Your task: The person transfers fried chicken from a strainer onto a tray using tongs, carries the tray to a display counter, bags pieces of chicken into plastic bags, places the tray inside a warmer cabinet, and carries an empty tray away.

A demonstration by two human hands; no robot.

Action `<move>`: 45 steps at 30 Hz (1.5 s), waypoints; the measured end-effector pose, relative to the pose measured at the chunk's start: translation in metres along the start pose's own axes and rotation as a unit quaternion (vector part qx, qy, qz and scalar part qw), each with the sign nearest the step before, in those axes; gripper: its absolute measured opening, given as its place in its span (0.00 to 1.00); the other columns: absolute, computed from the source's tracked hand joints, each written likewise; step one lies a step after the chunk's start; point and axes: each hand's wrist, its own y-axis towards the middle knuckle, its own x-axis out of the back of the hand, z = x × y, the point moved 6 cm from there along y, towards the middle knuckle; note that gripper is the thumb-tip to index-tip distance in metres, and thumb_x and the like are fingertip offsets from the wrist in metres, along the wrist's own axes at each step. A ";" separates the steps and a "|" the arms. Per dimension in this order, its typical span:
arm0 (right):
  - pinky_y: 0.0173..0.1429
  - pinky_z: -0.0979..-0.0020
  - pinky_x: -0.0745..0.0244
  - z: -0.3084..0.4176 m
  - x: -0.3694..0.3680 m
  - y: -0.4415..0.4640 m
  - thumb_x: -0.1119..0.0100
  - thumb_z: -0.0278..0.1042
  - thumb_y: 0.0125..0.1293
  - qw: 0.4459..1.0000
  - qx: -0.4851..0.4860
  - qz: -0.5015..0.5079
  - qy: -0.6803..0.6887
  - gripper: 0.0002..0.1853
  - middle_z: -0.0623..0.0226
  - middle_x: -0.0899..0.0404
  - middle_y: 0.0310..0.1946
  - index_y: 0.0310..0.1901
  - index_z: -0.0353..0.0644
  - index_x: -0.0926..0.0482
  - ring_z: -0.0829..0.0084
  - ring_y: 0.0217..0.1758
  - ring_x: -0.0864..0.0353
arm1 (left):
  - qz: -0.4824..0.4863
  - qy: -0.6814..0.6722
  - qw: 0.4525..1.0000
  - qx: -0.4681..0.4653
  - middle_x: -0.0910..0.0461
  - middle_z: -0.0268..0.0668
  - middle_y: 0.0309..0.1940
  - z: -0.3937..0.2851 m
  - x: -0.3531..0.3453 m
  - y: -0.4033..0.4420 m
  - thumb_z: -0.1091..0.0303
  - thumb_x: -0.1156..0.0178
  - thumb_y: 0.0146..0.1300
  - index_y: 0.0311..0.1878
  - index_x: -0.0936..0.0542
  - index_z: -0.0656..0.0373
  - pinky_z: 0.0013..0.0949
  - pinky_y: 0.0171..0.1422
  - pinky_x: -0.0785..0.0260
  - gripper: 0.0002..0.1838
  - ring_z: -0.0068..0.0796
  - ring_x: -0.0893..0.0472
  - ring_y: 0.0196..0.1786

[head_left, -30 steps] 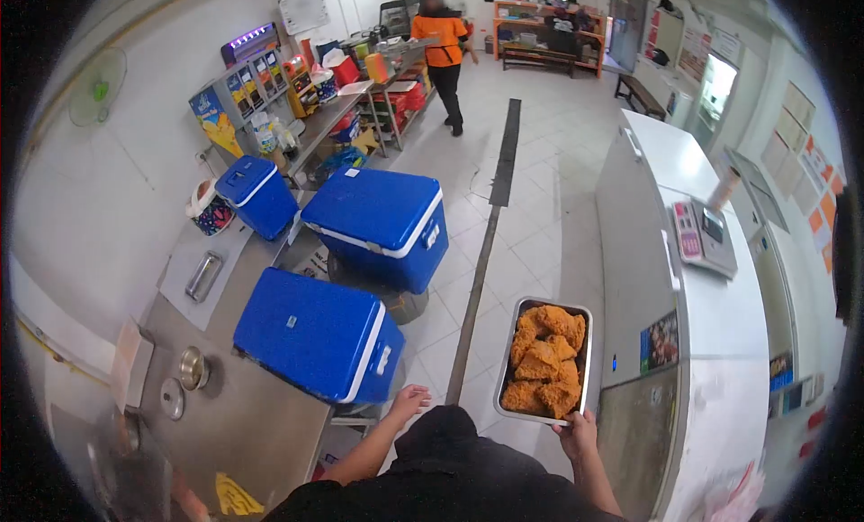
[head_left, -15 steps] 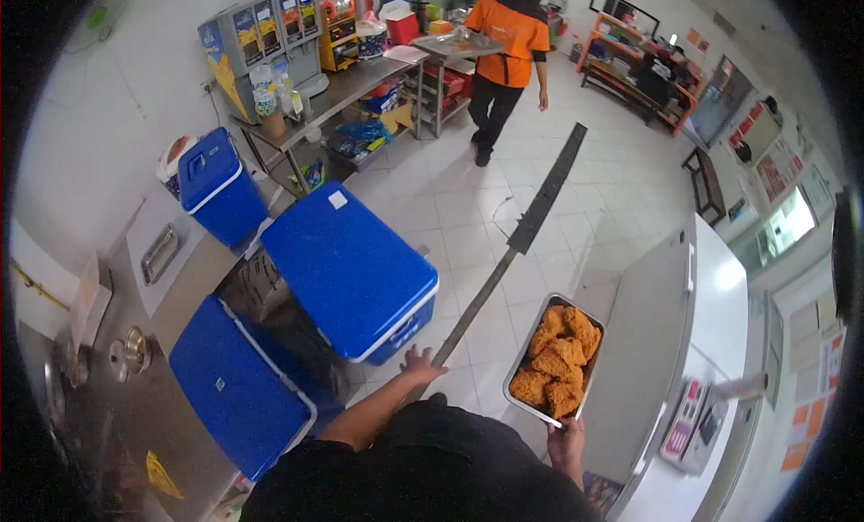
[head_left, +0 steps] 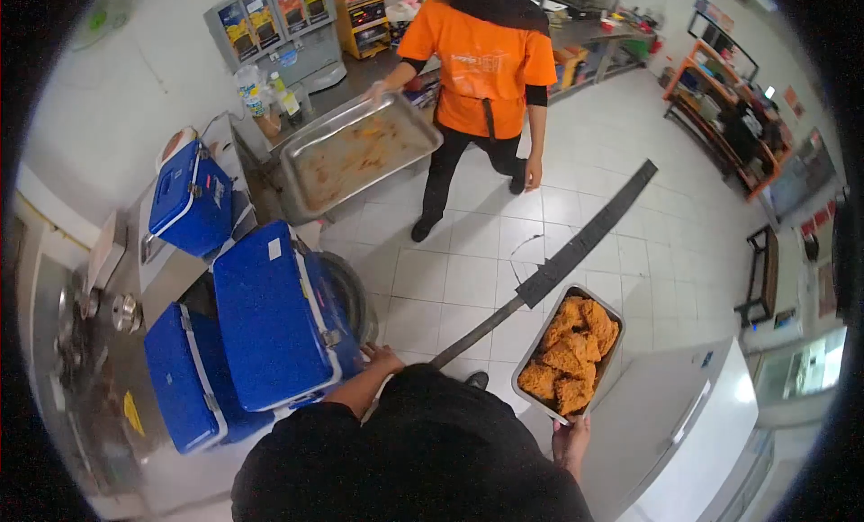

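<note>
The right hand (head_left: 571, 439) pinches the metal pan (head_left: 538, 402) of fried chicken (head_left: 571, 354) at its twelve o'clock, best held level; closure of the left hand (head_left: 385, 360) is unclear.

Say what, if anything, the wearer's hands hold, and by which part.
The right hand holds the metal tray of fried chicken by the rim at its near end. Whether the left hand, beside the large blue cooler, grips anything cannot be told.

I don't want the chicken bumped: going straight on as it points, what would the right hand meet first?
Beyond the metal tray of fried chicken it holds, the right hand seems to have a free way over tiled floor, though depth is unclear.
</note>
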 end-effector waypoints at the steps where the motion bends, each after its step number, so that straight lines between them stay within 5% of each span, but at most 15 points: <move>1: 0.30 0.70 0.19 0.020 -0.018 0.024 0.50 0.21 0.64 1.000 -0.009 0.001 -0.014 0.14 0.67 0.19 0.43 0.50 0.45 0.26 0.69 0.39 0.17 | 0.009 -0.033 0.999 0.011 0.73 0.49 0.83 0.000 0.004 0.005 0.43 0.40 0.62 0.83 0.52 0.46 0.85 0.72 0.69 0.50 0.64 0.74 0.82; 6: 0.28 0.71 0.15 0.087 -0.103 0.163 0.49 0.21 0.65 0.999 -0.033 -0.015 0.001 0.11 0.66 0.19 0.39 0.48 0.44 0.28 0.68 0.34 0.16 | 0.001 -0.101 0.992 0.069 0.73 0.51 0.83 -0.034 0.015 0.085 0.40 0.40 0.59 0.83 0.54 0.46 0.89 0.69 0.72 0.54 0.65 0.76 0.82; 12: 0.28 0.72 0.15 0.168 -0.210 0.299 0.44 0.23 0.65 0.998 -0.067 0.014 0.008 0.13 0.67 0.18 0.37 0.50 0.45 0.25 0.69 0.32 0.16 | 0.025 -0.117 0.990 0.074 0.65 0.60 0.81 -0.165 0.071 0.115 0.37 0.33 0.52 0.81 0.52 0.57 0.77 0.77 0.66 0.61 0.65 0.70 0.82; 16: 0.29 0.72 0.15 0.224 -0.252 0.403 0.45 0.24 0.66 0.998 -0.054 0.018 -0.011 0.11 0.70 0.18 0.36 0.49 0.48 0.22 0.72 0.33 0.16 | 0.034 -0.121 0.992 -0.015 0.56 0.63 0.79 -0.347 0.154 0.154 0.40 0.31 0.53 0.80 0.53 0.65 0.64 0.82 0.56 0.62 0.67 0.64 0.82; 20: 0.29 0.73 0.14 0.289 -0.268 0.494 0.46 0.24 0.66 0.999 -0.033 0.009 -0.017 0.12 0.70 0.17 0.37 0.50 0.48 0.21 0.73 0.32 0.16 | -0.091 -0.174 0.955 -0.221 0.53 0.84 0.71 -0.567 0.249 0.189 0.45 0.31 0.55 0.79 0.54 0.69 0.50 0.77 0.39 0.61 0.69 0.42 0.77; 24: 0.27 0.73 0.14 0.335 -0.270 0.603 0.48 0.23 0.65 0.999 -0.026 -0.023 -0.011 0.17 0.67 0.17 0.38 0.55 0.44 0.23 0.72 0.32 0.15 | -0.127 -0.168 0.914 -0.348 0.32 0.64 0.68 -0.791 0.408 0.127 0.50 0.30 0.57 0.77 0.47 0.67 0.49 0.73 0.33 0.53 0.62 0.28 0.68; 25: 0.27 0.73 0.14 0.351 -0.278 0.629 0.48 0.23 0.65 1.000 -0.021 -0.014 -0.013 0.17 0.67 0.17 0.39 0.56 0.43 0.24 0.72 0.32 0.15 | -0.069 -0.209 0.881 -0.418 0.29 0.62 0.66 -0.849 0.441 0.120 0.51 0.29 0.57 0.78 0.47 0.63 0.49 0.72 0.33 0.53 0.59 0.28 0.68; 26: 0.27 0.72 0.14 0.368 -0.282 0.655 0.48 0.23 0.65 1.000 -0.018 -0.008 -0.018 0.17 0.67 0.18 0.39 0.56 0.43 0.24 0.72 0.32 0.15 | -0.172 -0.198 0.815 -0.516 0.25 0.59 0.62 -0.908 0.480 0.109 0.53 0.29 0.57 0.79 0.47 0.59 0.50 0.68 0.29 0.52 0.58 0.23 0.63; 30: 0.28 0.70 0.12 0.431 -0.295 0.772 0.49 0.23 0.65 0.999 -0.029 -0.002 -0.040 0.18 0.66 0.18 0.39 0.57 0.43 0.26 0.70 0.33 0.14 | -0.186 -0.396 0.726 -0.531 0.16 0.51 0.48 -1.071 0.643 0.004 0.62 0.30 0.59 0.79 0.48 0.55 0.46 0.55 0.23 0.49 0.49 0.15 0.46; 33: 0.28 0.71 0.12 0.490 -0.330 0.857 0.50 0.23 0.65 0.997 -0.029 0.003 -0.074 0.20 0.64 0.18 0.41 0.60 0.43 0.28 0.68 0.31 0.14 | -0.173 -0.469 0.675 -0.542 0.16 0.48 0.47 -1.167 0.686 0.036 0.63 0.31 0.61 0.78 0.46 0.55 0.43 0.53 0.23 0.46 0.45 0.14 0.44; 39: 0.32 0.68 0.13 0.597 -0.415 1.065 0.52 0.22 0.63 0.989 -0.049 0.087 -0.112 0.26 0.60 0.18 0.48 0.64 0.41 0.30 0.66 0.38 0.14 | -0.278 -0.393 0.803 -0.351 0.14 0.44 0.36 -1.222 0.653 0.213 0.65 0.32 0.57 0.64 0.30 0.60 0.42 0.50 0.22 0.32 0.43 0.14 0.41; 40: 0.35 0.66 0.13 0.619 -0.426 1.091 0.53 0.23 0.62 0.985 -0.054 0.107 -0.127 0.27 0.60 0.18 0.50 0.65 0.42 0.31 0.65 0.42 0.14 | -0.210 -0.433 0.815 -0.321 0.14 0.46 0.36 -1.214 0.625 0.234 0.64 0.32 0.57 0.63 0.29 0.61 0.43 0.50 0.22 0.31 0.47 0.14 0.40; 41: 0.35 0.65 0.13 0.641 -0.440 1.115 0.51 0.23 0.63 0.985 -0.050 0.107 -0.124 0.26 0.61 0.17 0.49 0.64 0.43 0.30 0.66 0.39 0.14 | -0.299 -0.333 0.844 -0.294 0.14 0.51 0.38 -1.202 0.619 0.212 0.63 0.34 0.56 0.62 0.29 0.62 0.46 0.50 0.22 0.30 0.52 0.15 0.43; 43: 0.35 0.65 0.13 0.652 -0.483 1.175 0.51 0.22 0.63 0.986 -0.047 0.104 -0.121 0.26 0.61 0.17 0.49 0.64 0.43 0.29 0.66 0.39 0.14 | -0.198 -0.275 0.911 -0.237 0.20 0.59 0.56 -1.171 0.571 0.281 0.65 0.31 0.56 0.64 0.28 0.63 0.49 0.66 0.27 0.32 0.59 0.21 0.61; 45: 0.33 0.66 0.12 0.683 -0.523 1.241 0.52 0.21 0.62 0.987 -0.031 0.116 -0.103 0.26 0.59 0.17 0.48 0.64 0.40 0.30 0.65 0.37 0.13 | -0.145 -0.119 0.941 -0.281 0.21 0.61 0.56 -1.155 0.538 0.290 0.62 0.29 0.54 0.70 0.36 0.66 0.48 0.65 0.27 0.42 0.59 0.21 0.62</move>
